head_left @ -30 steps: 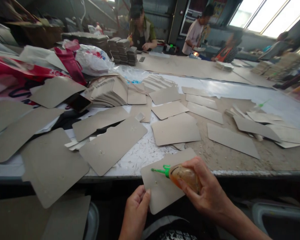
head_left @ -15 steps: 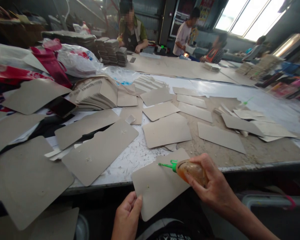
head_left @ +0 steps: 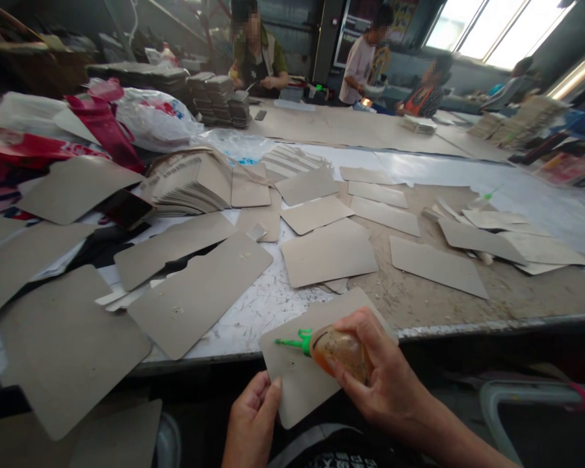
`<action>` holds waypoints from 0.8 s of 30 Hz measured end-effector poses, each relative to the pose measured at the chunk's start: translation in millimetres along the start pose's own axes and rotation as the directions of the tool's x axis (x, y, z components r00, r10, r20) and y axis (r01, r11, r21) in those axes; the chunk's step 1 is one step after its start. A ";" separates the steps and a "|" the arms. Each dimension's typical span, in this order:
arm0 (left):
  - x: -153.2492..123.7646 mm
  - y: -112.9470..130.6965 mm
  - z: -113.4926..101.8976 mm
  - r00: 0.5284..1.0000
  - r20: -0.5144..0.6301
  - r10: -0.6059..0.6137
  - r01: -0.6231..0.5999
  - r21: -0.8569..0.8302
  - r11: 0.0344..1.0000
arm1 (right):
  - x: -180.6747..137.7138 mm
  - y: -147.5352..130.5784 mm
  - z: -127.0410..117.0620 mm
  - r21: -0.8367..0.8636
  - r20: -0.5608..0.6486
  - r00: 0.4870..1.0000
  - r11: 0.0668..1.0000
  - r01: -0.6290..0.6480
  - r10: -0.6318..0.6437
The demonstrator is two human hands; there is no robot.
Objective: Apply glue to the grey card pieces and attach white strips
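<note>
Litter-flecked strip of white tabletop (head_left: 253,302) gives us passage between loose cards (head_left: 205,286) ahead. Squeeze bottle (head_left: 342,356) in our right hand (head_left: 377,374) blocks way over right part of held card (head_left: 302,393); our left hand (head_left: 254,413) occupies its near-left edge. Brown board (head_left: 414,302) offers us room at right. Leaning stack (head_left: 195,182), plastic bag (head_left: 156,117) bar far left.

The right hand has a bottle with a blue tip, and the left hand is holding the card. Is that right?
Not quite: the tip is green, not blue, as the head view shows. The right hand does have the bottle, and the left hand is holding the card.
</note>
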State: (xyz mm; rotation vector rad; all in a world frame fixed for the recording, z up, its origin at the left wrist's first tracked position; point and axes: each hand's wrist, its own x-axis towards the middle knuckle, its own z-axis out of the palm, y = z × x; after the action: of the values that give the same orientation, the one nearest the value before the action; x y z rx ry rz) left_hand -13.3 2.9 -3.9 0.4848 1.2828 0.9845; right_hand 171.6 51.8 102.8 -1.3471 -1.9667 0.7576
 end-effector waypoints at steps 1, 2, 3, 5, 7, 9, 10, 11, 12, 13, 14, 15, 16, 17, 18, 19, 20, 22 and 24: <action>0.1 -0.6 -0.3 1.000 0.001 0.003 -0.003 -0.007 1.000 | 1.0 -0.9 1.2 -0.006 0.007 1.000 1.000 0.005 -0.005; -0.2 -0.6 -0.1 1.000 0.003 0.007 -0.007 -0.015 1.000 | 1.5 -1.2 1.4 -0.015 0.011 1.000 1.000 0.006 -0.006; -0.9 0.0 0.5 1.000 0.003 0.014 -0.014 -0.023 1.000 | 1.6 -0.9 0.8 -0.026 0.012 1.000 1.000 0.003 -0.002; -2.8 2.7 2.7 1.000 -0.003 0.025 -0.025 -0.038 0.999 | 0.7 0.9 -2.2 -0.055 0.009 1.000 0.998 -0.012 0.012; -4.9 6.3 5.1 1.000 -0.007 0.025 -0.025 -0.056 0.998 | -1.0 3.3 -6.1 -0.090 -0.001 1.000 0.996 -0.018 0.018; -6.5 9.4 6.9 1.000 -0.016 0.019 -0.020 -0.077 0.997 | -2.8 5.7 -9.6 -0.130 -0.011 1.000 0.991 -0.013 0.012; -6.9 10.5 7.4 1.000 -0.014 0.014 -0.015 -0.083 0.996 | -3.5 6.8 -11.1 -0.147 -0.019 1.000 0.989 -0.010 0.007; -7.1 11.2 7.6 1.000 -0.014 0.012 -0.014 -0.085 0.996 | -4.1 7.8 -12.6 -0.163 -0.031 1.000 0.987 -0.008 0.003; -7.0 11.6 7.6 1.000 -0.017 0.011 -0.012 -0.081 0.997 | -4.6 8.7 -14.1 -0.179 -0.041 0.999 0.984 -0.010 0.003; -6.7 11.6 7.4 1.000 -0.021 0.010 -0.012 -0.075 0.997 | -5.1 9.6 -15.7 -0.196 -0.052 0.999 0.981 -0.011 0.001; -6.3 11.4 7.0 1.000 -0.025 0.010 -0.012 -0.067 0.998 | -5.4 10.4 -17.6 -0.212 -0.063 0.998 0.977 -0.012 -0.001; -5.8 11.0 6.5 1.000 -0.028 0.012 -0.014 -0.061 0.998 | -5.8 11.3 -19.7 -0.228 -0.075 0.997 0.973 -0.017 0.000; -5.2 10.5 6.0 0.999 -0.031 0.012 -0.014 -0.058 0.998 | -6.1 12.3 -21.9 -0.244 -0.085 0.996 0.969 -0.023 0.003; -4.6 9.9 5.4 0.999 -0.033 0.009 -0.011 -0.060 0.998 | -6.4 13.3 -24.4 -0.258 -0.099 0.995 0.966 -0.034 0.009; -4.0 9.3 4.8 0.999 -0.035 0.005 -0.007 -0.065 0.998 | -6.7 14.3 -26.9 -0.267 -0.114 0.993 0.963 -0.045 0.015; -3.5 8.8 4.3 0.999 -0.038 -0.001 -0.002 -0.070 0.998 | -7.0 15.5 -29.6 -0.275 -0.129 0.991 0.960 -0.057 0.022; -2.9 8.2 3.8 0.999 -0.043 -0.009 0.006 -0.073 0.997 | -7.3 16.7 -32.2 -0.281 -0.142 0.989 0.957 -0.068 0.029; -2.0 7.3 3.3 0.998 -0.058 -0.024 0.020 -0.070 0.997 | -8.1 19.4 -37.2 -0.293 -0.166 0.985 0.952 -0.090 0.042; -1.1 6.6 3.2 0.996 -0.080 -0.024 0.020 -0.058 0.998 | -9.0 22.4 -41.7 -0.305 -0.185 0.981 0.946 -0.108 0.052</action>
State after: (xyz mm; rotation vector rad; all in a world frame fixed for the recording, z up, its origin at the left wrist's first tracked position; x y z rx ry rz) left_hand -12.4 6.1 2.7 0.3890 1.3260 1.0284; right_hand 219.0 54.8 111.0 -1.6286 -1.9573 0.3534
